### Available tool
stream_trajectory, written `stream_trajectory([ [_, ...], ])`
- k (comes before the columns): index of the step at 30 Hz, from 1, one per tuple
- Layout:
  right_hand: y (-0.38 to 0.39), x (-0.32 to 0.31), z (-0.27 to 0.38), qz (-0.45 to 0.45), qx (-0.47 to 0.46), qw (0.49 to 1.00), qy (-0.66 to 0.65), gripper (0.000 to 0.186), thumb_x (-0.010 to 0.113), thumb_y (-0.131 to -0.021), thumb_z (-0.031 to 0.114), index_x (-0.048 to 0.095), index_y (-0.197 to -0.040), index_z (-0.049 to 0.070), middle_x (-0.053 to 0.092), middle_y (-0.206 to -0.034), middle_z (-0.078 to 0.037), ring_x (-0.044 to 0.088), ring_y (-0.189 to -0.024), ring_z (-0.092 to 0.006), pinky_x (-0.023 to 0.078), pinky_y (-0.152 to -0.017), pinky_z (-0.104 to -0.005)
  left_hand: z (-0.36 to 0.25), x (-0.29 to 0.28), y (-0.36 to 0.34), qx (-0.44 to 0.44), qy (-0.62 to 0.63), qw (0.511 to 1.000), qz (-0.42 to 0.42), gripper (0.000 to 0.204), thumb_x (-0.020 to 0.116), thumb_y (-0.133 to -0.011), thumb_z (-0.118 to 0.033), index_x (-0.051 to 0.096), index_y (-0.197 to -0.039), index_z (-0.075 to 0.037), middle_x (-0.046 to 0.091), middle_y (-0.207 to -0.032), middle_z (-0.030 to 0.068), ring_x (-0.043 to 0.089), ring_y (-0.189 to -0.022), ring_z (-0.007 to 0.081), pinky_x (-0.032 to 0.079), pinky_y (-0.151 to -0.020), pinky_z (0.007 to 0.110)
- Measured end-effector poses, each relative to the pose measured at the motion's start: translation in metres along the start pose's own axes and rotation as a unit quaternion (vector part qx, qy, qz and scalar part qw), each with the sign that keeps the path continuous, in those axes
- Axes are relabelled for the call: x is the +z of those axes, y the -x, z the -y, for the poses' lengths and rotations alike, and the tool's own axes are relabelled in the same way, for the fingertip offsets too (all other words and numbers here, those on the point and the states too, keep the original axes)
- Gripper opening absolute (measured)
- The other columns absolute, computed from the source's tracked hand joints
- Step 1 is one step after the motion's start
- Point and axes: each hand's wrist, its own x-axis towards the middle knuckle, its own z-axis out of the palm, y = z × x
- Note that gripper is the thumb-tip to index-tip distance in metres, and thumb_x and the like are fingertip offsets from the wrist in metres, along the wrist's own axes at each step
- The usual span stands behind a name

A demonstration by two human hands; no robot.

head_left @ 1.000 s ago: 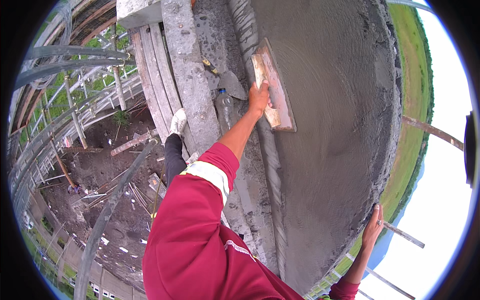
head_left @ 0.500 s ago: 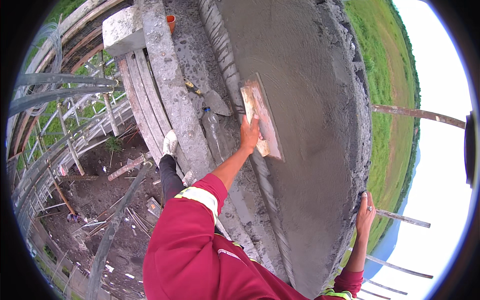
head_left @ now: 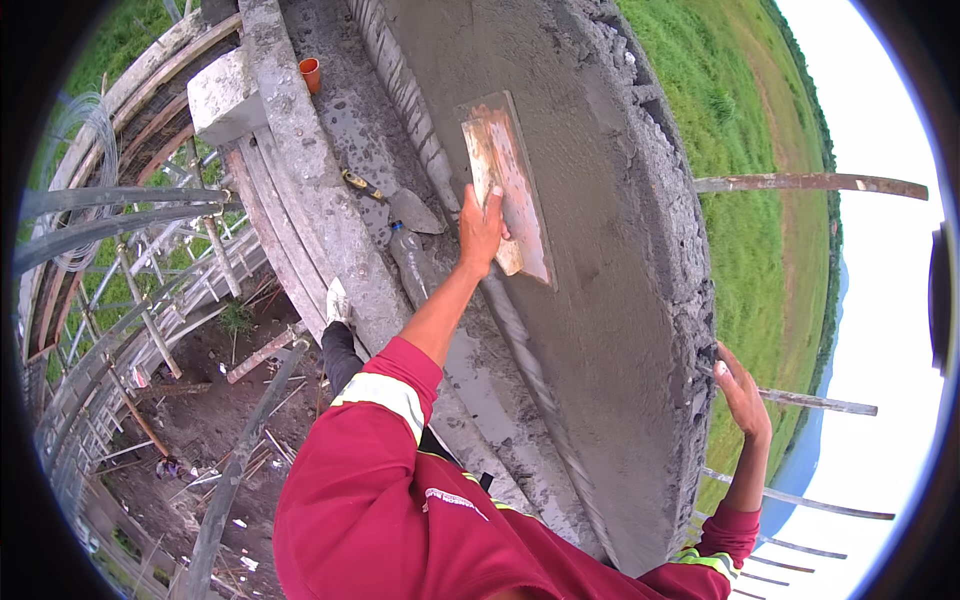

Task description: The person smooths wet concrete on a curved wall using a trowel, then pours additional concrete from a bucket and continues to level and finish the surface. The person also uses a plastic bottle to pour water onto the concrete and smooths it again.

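Observation:
My left hand (head_left: 481, 238) is closed round the wooden handle of a plastering float (head_left: 528, 222). Its flat, worn blade lies against the wet grey mortar (head_left: 610, 330) on the wall. On the right, my right hand (head_left: 743, 392) leans its bent fingers on the wall's rough outer edge and holds no tool; some fingertips are hidden. A pointed trowel (head_left: 416, 213) with a yellow and black handle lies on the ledge left of the float. Beside it is a clear plastic bottle (head_left: 412, 262) with a blue cap, partly hidden behind my left forearm.
An orange cup (head_left: 310, 76) stands farther along the ledge. A concrete block (head_left: 222, 98) rests by the wooden planks (head_left: 275, 205), near my shoe (head_left: 338, 302). Scaffold poles and debris-strewn ground lie far below on the left. Metal bars (head_left: 810, 185) jut out beyond the wall on the right.
My left hand has slid the float a little farther up the mortar. The right hand has loosened from the wall edge, its wrist shifting outward. The whole view has shifted slightly.

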Motion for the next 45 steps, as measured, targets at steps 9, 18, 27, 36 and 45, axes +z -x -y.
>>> stream_trajectory([
  [9,-0.158,-0.001,0.140,-0.133,-0.199,0.954,-0.180,0.082,0.025,-0.101,0.070,0.037,-0.156,0.011,0.044,-0.155,-0.017,0.038,-0.146,-0.0327,0.023,-0.122,-0.0482,-0.032,0.057,0.067,0.214,-0.111,0.970,0.028,0.032,0.063,-0.101,-0.026,0.051,-0.111,0.001,0.068,-0.088,0.0275,0.071,-0.083,0.0432,0.052,-0.068,0.049],
  [18,-0.166,0.018,0.162,-0.154,-0.170,0.963,-0.137,0.081,0.036,-0.099,0.072,0.051,-0.142,0.005,0.055,-0.143,-0.019,0.047,-0.138,-0.0336,0.030,-0.116,-0.0415,0.012,0.037,0.113,-0.087,-0.022,0.995,0.038,0.042,0.057,-0.103,-0.040,0.047,-0.119,-0.001,0.059,-0.079,0.0103,0.056,-0.058,0.0158,0.048,-0.054,0.034],
  [27,-0.177,0.028,0.140,-0.176,-0.150,0.969,-0.087,0.088,0.040,-0.098,0.070,0.039,-0.152,0.001,0.043,-0.154,-0.023,0.038,-0.145,-0.0340,0.025,-0.120,-0.0416,0.041,0.000,-0.027,-0.036,-0.006,0.999,-0.016,0.037,0.059,-0.102,-0.031,0.050,-0.122,-0.001,0.067,-0.092,0.0171,0.066,-0.075,0.0242,0.053,-0.066,0.039],
  [36,-0.170,0.021,0.157,-0.151,-0.187,0.967,-0.087,0.084,0.034,-0.102,0.065,0.038,-0.152,-0.002,0.044,-0.152,-0.022,0.040,-0.142,-0.0335,0.027,-0.118,-0.0441,0.053,0.013,0.032,-0.231,0.222,0.946,-0.046,0.039,0.058,-0.102,-0.036,0.051,-0.130,-0.010,0.047,-0.069,0.0010,0.046,-0.049,0.0128,0.043,-0.043,0.032],
  [45,-0.171,0.023,0.151,-0.160,-0.168,0.969,-0.088,0.078,0.037,-0.104,0.059,0.038,-0.151,-0.004,0.045,-0.151,-0.022,0.039,-0.143,-0.0312,0.026,-0.119,-0.0410,0.056,-0.017,-0.008,-0.249,0.199,0.945,-0.073,0.028,0.057,-0.103,-0.034,0.048,-0.105,-0.007,0.048,-0.069,0.0023,0.045,-0.049,0.0129,0.043,-0.042,0.033],
])
